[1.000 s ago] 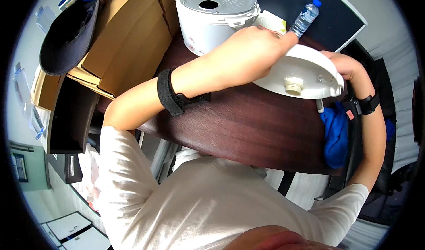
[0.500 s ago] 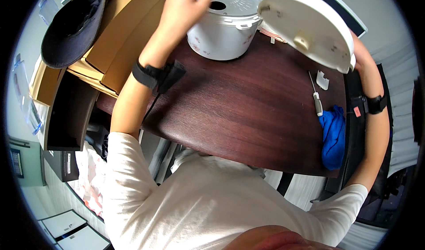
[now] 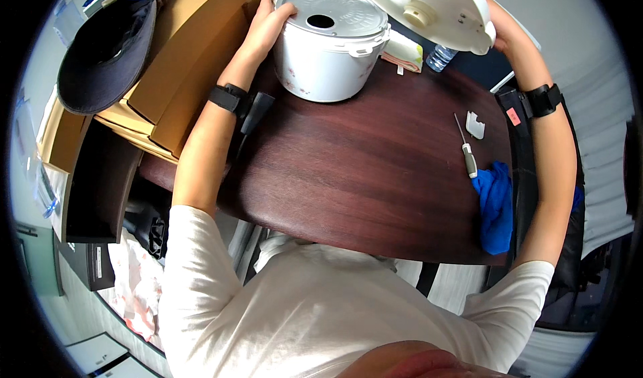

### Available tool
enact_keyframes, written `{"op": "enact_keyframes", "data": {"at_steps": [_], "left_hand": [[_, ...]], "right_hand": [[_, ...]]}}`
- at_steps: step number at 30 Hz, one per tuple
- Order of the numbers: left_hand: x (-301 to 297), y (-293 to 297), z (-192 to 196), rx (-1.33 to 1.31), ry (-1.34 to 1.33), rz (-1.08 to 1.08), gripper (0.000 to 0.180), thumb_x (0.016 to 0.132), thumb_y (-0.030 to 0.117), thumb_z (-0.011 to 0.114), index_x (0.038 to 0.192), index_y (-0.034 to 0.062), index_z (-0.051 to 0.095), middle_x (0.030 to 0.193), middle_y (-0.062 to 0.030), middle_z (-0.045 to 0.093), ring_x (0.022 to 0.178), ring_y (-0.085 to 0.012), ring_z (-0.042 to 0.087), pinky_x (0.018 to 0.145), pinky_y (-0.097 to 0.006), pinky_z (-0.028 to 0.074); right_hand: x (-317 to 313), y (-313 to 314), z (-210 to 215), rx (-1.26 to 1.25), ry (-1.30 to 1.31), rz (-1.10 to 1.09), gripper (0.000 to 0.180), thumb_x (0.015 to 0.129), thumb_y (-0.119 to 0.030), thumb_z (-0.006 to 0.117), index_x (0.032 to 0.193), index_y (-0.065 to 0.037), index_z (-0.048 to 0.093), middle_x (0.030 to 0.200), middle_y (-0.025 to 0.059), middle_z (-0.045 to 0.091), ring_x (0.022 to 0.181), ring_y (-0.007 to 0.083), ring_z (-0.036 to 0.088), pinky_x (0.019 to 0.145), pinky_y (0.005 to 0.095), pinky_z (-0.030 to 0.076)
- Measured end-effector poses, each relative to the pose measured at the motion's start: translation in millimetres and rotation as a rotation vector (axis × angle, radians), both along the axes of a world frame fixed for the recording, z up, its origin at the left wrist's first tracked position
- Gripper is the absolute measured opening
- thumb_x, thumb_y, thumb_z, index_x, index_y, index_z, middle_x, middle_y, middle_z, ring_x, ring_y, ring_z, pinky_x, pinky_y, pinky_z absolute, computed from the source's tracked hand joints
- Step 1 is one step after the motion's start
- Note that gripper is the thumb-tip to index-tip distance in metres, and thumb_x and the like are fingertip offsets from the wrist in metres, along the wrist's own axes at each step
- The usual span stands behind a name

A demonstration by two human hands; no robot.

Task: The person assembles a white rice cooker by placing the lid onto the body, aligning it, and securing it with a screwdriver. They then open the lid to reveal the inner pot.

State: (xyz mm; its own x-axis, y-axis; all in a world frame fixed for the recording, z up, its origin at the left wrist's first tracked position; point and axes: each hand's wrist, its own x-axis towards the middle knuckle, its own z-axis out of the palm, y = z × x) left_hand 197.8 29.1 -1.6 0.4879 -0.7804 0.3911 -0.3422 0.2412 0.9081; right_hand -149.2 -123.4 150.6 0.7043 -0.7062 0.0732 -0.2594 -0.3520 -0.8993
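Note:
At the far side of the table stands a white rice cooker body (image 3: 323,68) with a printed flower pattern. A silver plate (image 3: 355,11) with a dark round hole covers its top. My left hand (image 3: 266,24) grips the cooker's left rim, thumb over the top edge and fingers down the outer side. Raised to the right is a round white lid (image 3: 442,16), its underside with a central boss facing me. My right hand (image 3: 499,33) holds the lid by its right edge, fingers partly hidden behind it.
On the table's right lie a screwdriver (image 3: 467,152), a white plastic piece (image 3: 475,125) and a blue cloth (image 3: 495,210). A clear bottle (image 3: 440,58) and a folded cloth (image 3: 404,51) sit behind. Cardboard boxes (image 3: 194,63) with a dark cap (image 3: 107,50) stand left.
My left hand has come down from above the cooker's top onto its left rim. The lid in my right hand has moved away and leftward, uncovering the bottle behind.

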Motion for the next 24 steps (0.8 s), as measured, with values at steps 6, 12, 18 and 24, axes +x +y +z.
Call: {"op": "enact_keyframes", "data": {"at_steps": [6,12,18,24], "left_hand": [[-24.0,8.6,1.3,0.091,-0.169,0.228,0.091,0.085,0.048,0.063,0.145,-0.0118,0.029,0.139,-0.0368,0.043,0.13,-0.0438,0.047,0.109,-0.042,0.04],[-100.5,72.9,-4.6,0.085,-0.266,0.101,0.121,0.083,0.058,0.072,0.145,-0.0181,0.002,0.145,-0.0389,0.017,0.137,-0.0507,0.028,0.114,-0.047,0.034],[-125.0,133.8,0.3,0.162,-0.188,-0.106,0.108,0.079,0.035,0.08,0.147,-0.0142,0.011,0.142,-0.0314,0.022,0.136,-0.0443,0.031,0.114,-0.044,0.033],[-102.2,110.5,-7.5,0.122,-0.415,-0.068,0.109,0.078,0.042,0.084,0.15,-0.0074,0.018,0.145,-0.0315,0.032,0.138,-0.0366,0.037,0.113,-0.042,0.037]], "right_hand": [[1.9,-4.7,-3.2,-0.034,-0.02,-0.016,0.04,0.099,-0.03,0.059,0.128,-0.003,0.061,0.112,0.0105,0.069,0.093,0.0134,0.068,0.076,0.031,0.058],[7.1,-8.0,-5.4,-0.028,0.018,0.003,0.04,0.099,-0.031,0.058,0.123,0.0,0.065,0.109,0.0116,0.071,0.09,0.014,0.07,0.077,0.0313,0.058],[5.8,-16.1,-10.6,0.022,0.053,0.015,0.038,0.099,-0.031,0.058,0.12,-0.001,0.066,0.107,0.0114,0.072,0.086,0.0142,0.072,0.075,0.0305,0.059],[12.1,-20.5,-14.1,0.02,0.04,0.013,0.039,0.099,-0.031,0.057,0.119,0.0,0.067,0.106,0.0122,0.072,0.086,0.014,0.071,0.072,0.0301,0.058]]}}
